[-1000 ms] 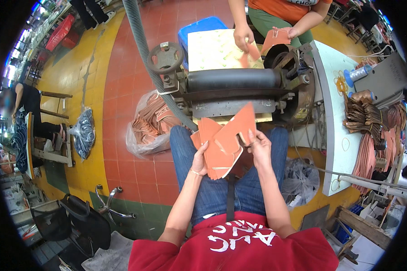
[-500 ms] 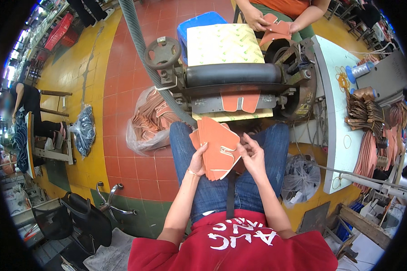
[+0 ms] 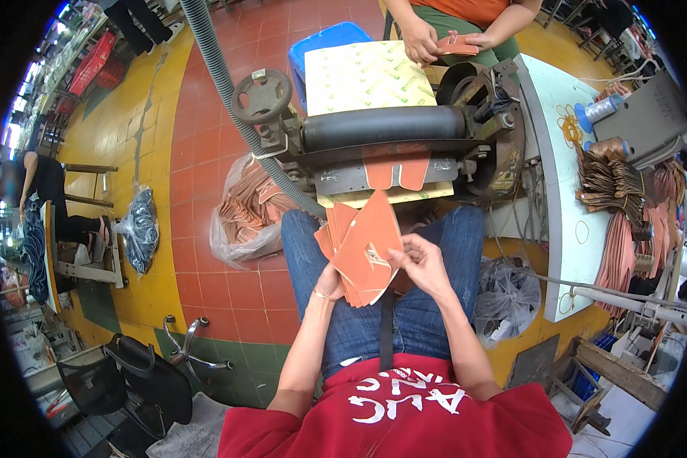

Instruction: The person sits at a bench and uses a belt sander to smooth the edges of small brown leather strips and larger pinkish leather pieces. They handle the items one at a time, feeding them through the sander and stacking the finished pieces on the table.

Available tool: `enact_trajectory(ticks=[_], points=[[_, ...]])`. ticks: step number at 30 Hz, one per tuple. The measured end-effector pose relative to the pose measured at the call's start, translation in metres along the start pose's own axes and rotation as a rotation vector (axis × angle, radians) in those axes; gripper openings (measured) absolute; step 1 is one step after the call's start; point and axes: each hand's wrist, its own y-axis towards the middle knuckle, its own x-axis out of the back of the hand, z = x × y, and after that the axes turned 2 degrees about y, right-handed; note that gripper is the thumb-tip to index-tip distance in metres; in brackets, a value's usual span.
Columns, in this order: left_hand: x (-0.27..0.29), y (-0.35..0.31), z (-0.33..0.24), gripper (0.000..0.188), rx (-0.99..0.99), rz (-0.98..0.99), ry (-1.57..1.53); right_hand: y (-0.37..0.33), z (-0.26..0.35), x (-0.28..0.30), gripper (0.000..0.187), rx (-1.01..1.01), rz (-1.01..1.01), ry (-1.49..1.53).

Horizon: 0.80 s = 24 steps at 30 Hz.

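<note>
One salmon-coloured piece (image 3: 372,229) has just swung up across the fanned stack (image 3: 338,221) at the centre of the frame, so it now sits at a different angle from the rest. My right hand (image 3: 422,266) pinches its right edge; my left hand (image 3: 328,282) grips the stack, though its fingers are mostly hidden. A second piece (image 3: 378,172) still lies on the metal plate (image 3: 340,180) below the roller (image 3: 382,130). White lettering marks my red shirt (image 3: 450,431), lower centre; green print dots the yellow sheet (image 3: 359,76), upper centre.
</note>
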Motion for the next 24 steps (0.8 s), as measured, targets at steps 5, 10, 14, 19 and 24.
enact_trajectory(ticks=[5,10,14,19,24], points=[[0.024,-0.011,0.001,0.058,0.001,0.121,-0.041,0.002,-0.003,0.011,0.03,0.198,0.066,-0.408],[0.046,-0.017,-0.001,0.056,-0.009,0.414,-0.264,0.047,-0.018,0.019,0.069,-0.471,-0.151,0.669],[0.05,-0.022,-0.007,0.059,0.075,0.405,-0.244,0.087,-0.008,0.025,0.116,-0.388,-0.073,1.184],[0.031,-0.025,-0.006,0.059,0.077,0.292,-0.153,0.069,-0.011,0.022,0.113,-0.355,-0.003,1.178],[0.022,-0.022,-0.006,0.066,0.155,0.253,-0.038,0.003,-0.021,0.012,0.077,-0.397,0.112,0.463]])
